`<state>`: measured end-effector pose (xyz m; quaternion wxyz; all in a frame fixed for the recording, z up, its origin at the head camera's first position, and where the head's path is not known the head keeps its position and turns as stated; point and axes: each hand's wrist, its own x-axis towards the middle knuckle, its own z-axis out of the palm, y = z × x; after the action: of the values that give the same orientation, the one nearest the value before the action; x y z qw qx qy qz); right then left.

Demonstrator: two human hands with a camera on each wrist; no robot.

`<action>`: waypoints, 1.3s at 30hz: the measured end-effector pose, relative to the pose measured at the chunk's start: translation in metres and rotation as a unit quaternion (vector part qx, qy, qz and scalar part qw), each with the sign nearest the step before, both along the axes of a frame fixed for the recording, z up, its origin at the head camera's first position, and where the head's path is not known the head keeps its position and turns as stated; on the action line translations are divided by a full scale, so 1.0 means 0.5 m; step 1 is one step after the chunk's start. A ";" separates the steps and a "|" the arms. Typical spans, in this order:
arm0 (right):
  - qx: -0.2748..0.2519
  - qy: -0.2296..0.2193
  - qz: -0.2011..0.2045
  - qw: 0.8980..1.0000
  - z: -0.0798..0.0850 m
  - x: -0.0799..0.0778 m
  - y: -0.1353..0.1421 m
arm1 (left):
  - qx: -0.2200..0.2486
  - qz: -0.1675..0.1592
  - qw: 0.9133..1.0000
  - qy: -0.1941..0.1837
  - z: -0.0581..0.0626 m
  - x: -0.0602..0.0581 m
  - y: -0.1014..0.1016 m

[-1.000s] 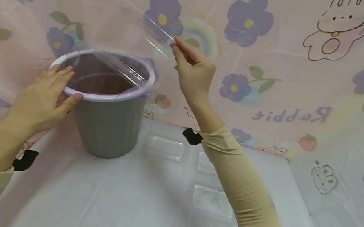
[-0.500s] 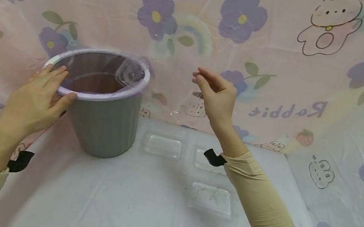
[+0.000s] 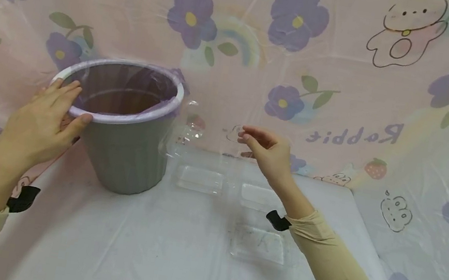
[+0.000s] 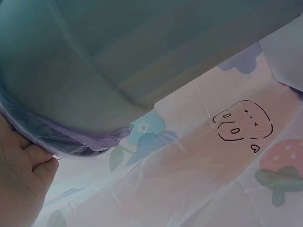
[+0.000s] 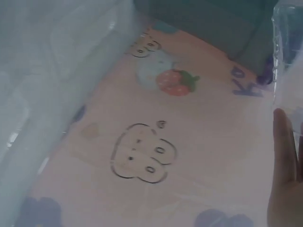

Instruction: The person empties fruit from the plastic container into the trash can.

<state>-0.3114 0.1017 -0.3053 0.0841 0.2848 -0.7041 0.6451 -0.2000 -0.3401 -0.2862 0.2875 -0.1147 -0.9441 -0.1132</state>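
Observation:
Fingers straight, my left hand rests over the near left rim of a grey trash can. A thin purple liner bag folds over the can's pale rim. My right hand pinches a clear plastic container between thumb and fingers, to the right of the can. The container is see-through, so its full outline is hard to make out. At the right edge of the right wrist view its ridged clear edge stands above the fingers.
Clear rectangular plastic trays lie on the white table: one back tray, another tray partly behind the right wrist, and a front tray. A pink printed sheet hangs behind and at the sides.
My right hand has moved right and then down, bringing the clear container from over the can's opening to beside the can. The left hand has stayed on the rim.

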 end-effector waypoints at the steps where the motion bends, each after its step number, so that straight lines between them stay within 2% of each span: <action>1: 0.012 -0.006 0.005 1.000 -0.011 0.000 0.003 | -0.001 0.000 1.000 0.003 0.000 0.000 0.000; 5: 0.048 -0.024 0.027 0.998 -0.059 0.000 0.006 | 0.000 -0.001 1.000 0.005 -0.001 0.000 -0.001; 10: 0.100 -0.036 0.028 0.994 -0.114 0.009 0.001 | 0.000 0.000 1.000 0.005 -0.001 -0.002 -0.002; 19: 0.225 -0.058 0.042 0.972 -0.194 0.016 -0.016 | 0.001 0.001 1.000 0.007 -0.001 -0.002 0.000; 26: 0.280 -0.070 0.078 0.954 -0.231 0.015 -0.030 | -0.001 0.007 1.000 0.001 -0.002 -0.003 0.001; 32: 0.298 -0.071 0.087 0.948 -0.255 0.008 -0.040 | 0.001 0.009 1.000 -0.001 -0.003 -0.003 0.000; 35: 0.322 -0.049 0.079 0.942 -0.266 0.005 -0.040 | 0.000 0.008 1.000 0.001 -0.002 -0.003 0.001; 39: 0.366 -0.006 0.067 0.928 -0.273 0.004 -0.038 | 0.001 0.006 1.000 0.008 -0.002 -0.003 0.001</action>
<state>-0.3094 0.0827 -0.4417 -0.0731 0.3384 -0.8711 0.3484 -0.2015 -0.3396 -0.2873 0.2960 -0.1095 -0.9423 -0.1117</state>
